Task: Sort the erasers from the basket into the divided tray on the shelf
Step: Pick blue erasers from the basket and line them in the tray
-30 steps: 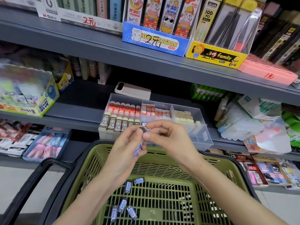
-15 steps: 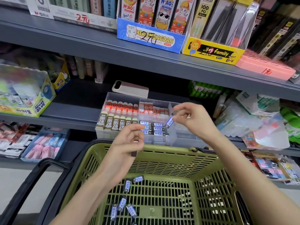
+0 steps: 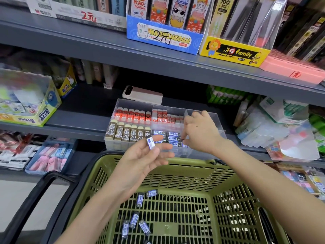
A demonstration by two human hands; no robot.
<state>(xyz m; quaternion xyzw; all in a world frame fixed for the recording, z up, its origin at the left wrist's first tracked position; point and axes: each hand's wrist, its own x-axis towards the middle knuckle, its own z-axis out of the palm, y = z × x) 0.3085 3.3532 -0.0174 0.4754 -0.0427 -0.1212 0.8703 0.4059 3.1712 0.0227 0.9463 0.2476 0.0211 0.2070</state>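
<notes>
My left hand (image 3: 140, 155) is lightly pinching one blue-sleeved eraser (image 3: 150, 142) over the basket (image 3: 184, 162). My right hand (image 3: 200, 136) is working fingertips-down at the divided tray's (image 3: 217, 120) blue row (image 3: 173, 136), grip unreadable. Some six loose erasers (image 3: 134, 220) are lying unsorted.

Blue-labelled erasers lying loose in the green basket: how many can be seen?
6. In the basket: two erasers at the far end, three clustered nearer, one cut by the bottom edge. Others may be hidden below the frame.
</notes>
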